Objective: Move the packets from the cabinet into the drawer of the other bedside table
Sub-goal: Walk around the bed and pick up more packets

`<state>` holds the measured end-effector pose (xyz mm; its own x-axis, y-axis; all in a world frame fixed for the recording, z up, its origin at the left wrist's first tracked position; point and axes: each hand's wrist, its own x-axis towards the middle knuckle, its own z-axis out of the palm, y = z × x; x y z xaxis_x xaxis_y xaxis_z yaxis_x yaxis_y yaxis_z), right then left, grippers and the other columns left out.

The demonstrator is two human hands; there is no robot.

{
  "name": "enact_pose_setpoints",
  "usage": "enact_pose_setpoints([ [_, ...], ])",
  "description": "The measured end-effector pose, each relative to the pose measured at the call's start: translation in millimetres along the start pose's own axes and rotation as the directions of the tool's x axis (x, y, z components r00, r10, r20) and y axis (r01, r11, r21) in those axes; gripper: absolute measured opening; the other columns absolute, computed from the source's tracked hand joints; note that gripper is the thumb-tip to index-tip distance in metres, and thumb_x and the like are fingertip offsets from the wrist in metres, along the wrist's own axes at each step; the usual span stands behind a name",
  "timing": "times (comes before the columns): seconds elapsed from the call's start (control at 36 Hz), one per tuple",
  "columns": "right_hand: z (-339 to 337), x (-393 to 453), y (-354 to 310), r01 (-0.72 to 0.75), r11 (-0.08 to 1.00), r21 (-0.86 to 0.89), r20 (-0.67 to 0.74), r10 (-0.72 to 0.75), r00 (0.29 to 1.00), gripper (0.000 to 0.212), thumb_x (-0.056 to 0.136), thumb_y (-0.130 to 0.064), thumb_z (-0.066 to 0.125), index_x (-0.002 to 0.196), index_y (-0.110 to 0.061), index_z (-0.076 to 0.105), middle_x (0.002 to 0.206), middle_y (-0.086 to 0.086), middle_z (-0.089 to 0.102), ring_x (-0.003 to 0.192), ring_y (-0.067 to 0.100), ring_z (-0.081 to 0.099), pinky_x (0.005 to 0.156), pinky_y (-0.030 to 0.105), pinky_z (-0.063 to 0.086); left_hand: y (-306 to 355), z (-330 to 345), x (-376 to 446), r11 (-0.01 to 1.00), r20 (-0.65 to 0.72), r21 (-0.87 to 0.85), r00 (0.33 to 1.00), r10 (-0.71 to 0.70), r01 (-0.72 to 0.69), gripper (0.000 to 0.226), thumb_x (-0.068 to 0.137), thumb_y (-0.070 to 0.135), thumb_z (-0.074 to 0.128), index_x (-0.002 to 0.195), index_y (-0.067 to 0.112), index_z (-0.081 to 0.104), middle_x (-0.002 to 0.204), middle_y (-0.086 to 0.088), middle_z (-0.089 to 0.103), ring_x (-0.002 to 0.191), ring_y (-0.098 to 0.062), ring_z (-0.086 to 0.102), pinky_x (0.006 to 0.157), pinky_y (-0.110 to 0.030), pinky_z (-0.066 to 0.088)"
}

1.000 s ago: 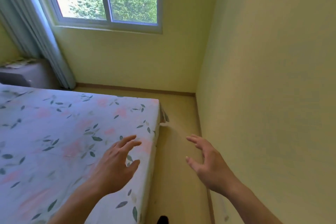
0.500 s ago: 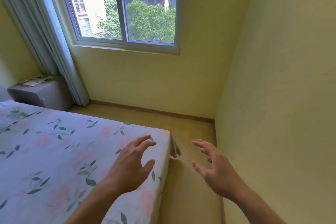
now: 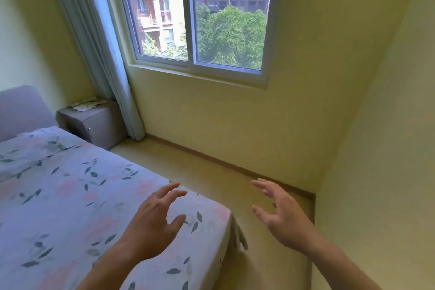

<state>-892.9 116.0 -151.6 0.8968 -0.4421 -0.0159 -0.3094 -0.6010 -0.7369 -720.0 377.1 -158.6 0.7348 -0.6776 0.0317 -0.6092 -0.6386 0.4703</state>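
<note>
A grey bedside table (image 3: 94,122) stands in the far left corner, between the bed's headboard and the curtain, with its front shut. Several flat pale packets or papers (image 3: 87,104) lie on its top. My left hand (image 3: 153,223) hovers over the bed's near corner, fingers spread, holding nothing. My right hand (image 3: 282,216) is raised over the floor strip beside the bed, fingers apart and empty. Both hands are far from the table. No cabinet or open drawer is in view.
The bed (image 3: 70,195) with a leaf-patterned sheet fills the lower left. A narrow strip of floor (image 3: 211,172) runs between the bed and the window wall toward the table. A pale blue curtain (image 3: 98,42) hangs beside the window (image 3: 200,19). A yellow wall (image 3: 376,148) is close on the right.
The view has lifted and turned left: the bedside table, headboard and more of the window have come into sight. Both hands stay open and empty in front of me.
</note>
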Motion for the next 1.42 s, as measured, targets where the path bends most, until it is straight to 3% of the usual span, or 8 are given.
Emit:
enact_pose_setpoints([
  [0.22, -19.1, 151.0, 3.9, 0.156, 0.988, 0.009, 0.182, -0.155, 0.971, 0.063, 0.093, -0.034, 0.069, 0.148, -0.044, 0.04, 0.155, -0.03, 0.033, 0.142, -0.002, 0.034, 0.122, 0.04, 0.034, -14.8, 1.8, 75.0, 0.973, -0.112, -0.01, 0.967, -0.23, 0.231, 0.048, 0.094, 0.042, 0.063, 0.14, 0.043, 0.047, 0.153, 0.03, 0.029, 0.143, -0.003, 0.032, 0.117, -0.029, 0.028],
  [0.42, -36.7, 278.2, 27.7, 0.21, 0.978, -0.007, 0.239, -0.202, 0.95, 0.061, 0.093, -0.033, 0.07, 0.148, -0.042, 0.043, 0.153, -0.032, 0.033, 0.141, -0.004, 0.037, 0.121, 0.038, 0.035, -27.1, 18.7, 195.3, 0.955, -0.143, -0.061, 0.944, -0.297, 0.291, 0.048, 0.094, 0.04, 0.062, 0.139, 0.042, 0.047, 0.154, 0.026, 0.031, 0.142, -0.003, 0.033, 0.117, -0.028, 0.028],
  [0.58, -81.8, 367.7, 63.0, 0.196, 0.98, -0.019, 0.208, -0.188, 0.96, 0.057, 0.094, -0.031, 0.07, 0.144, -0.043, 0.046, 0.148, -0.033, 0.036, 0.138, -0.009, 0.037, 0.121, 0.029, 0.032, -9.3, 32.2, 323.9, 0.971, -0.131, -0.068, 0.963, -0.236, 0.228, 0.05, 0.093, 0.042, 0.062, 0.14, 0.042, 0.047, 0.156, 0.024, 0.03, 0.141, -0.004, 0.034, 0.117, -0.028, 0.03],
  [0.81, -137.3, 493.9, 117.4, 0.15, 0.988, 0.024, 0.17, -0.152, 0.974, 0.056, 0.093, -0.034, 0.07, 0.14, -0.051, 0.046, 0.15, -0.035, 0.036, 0.134, -0.01, 0.041, 0.118, 0.03, 0.037, 42.0, 45.5, 486.1, 0.991, -0.119, -0.072, 0.986, -0.119, 0.111, 0.051, 0.092, 0.041, 0.063, 0.141, 0.04, 0.048, 0.154, 0.027, 0.03, 0.14, 0.0, 0.033, 0.115, -0.023, 0.03],
  [1.08, -174.1, 672.2, 162.8, 0.256, 0.967, -0.016, 0.329, -0.237, 0.914, 0.057, 0.094, -0.034, 0.07, 0.143, -0.046, 0.045, 0.15, -0.031, 0.036, 0.139, -0.005, 0.038, 0.121, 0.03, 0.033, 58.8, 70.3, 630.6, 0.964, -0.153, -0.078, 0.952, -0.264, 0.255, 0.049, 0.092, 0.039, 0.063, 0.14, 0.037, 0.051, 0.155, 0.023, 0.033, 0.14, -0.002, 0.035, 0.113, -0.018, 0.026],
  [1.22, -171.2, 757.4, 159.7, 0.343, 0.938, -0.044, 0.423, -0.294, 0.857, 0.058, 0.092, -0.034, 0.071, 0.143, -0.045, 0.046, 0.151, -0.027, 0.038, 0.134, -0.002, 0.044, 0.118, 0.034, 0.038, 48.0, 66.6, 651.6, 0.916, -0.189, -0.064, 0.896, -0.402, 0.397, 0.049, 0.093, 0.04, 0.063, 0.14, 0.037, 0.051, 0.156, 0.023, 0.031, 0.141, -0.003, 0.035, 0.112, -0.015, 0.023],
  [1.42, -111.0, 840.1, 94.3, 0.5, 0.863, 0.069, 0.579, -0.443, 0.685, 0.059, 0.094, -0.035, 0.068, 0.146, -0.046, 0.043, 0.153, -0.028, 0.035, 0.139, -0.003, 0.038, 0.121, 0.03, 0.033, 3.4, 47.6, 641.5, 0.767, -0.264, -0.115, 0.725, -0.637, 0.632, 0.049, 0.093, 0.041, 0.063, 0.14, 0.04, 0.049, 0.158, 0.023, 0.026, 0.145, -0.006, 0.032, 0.117, -0.026, 0.028],
])
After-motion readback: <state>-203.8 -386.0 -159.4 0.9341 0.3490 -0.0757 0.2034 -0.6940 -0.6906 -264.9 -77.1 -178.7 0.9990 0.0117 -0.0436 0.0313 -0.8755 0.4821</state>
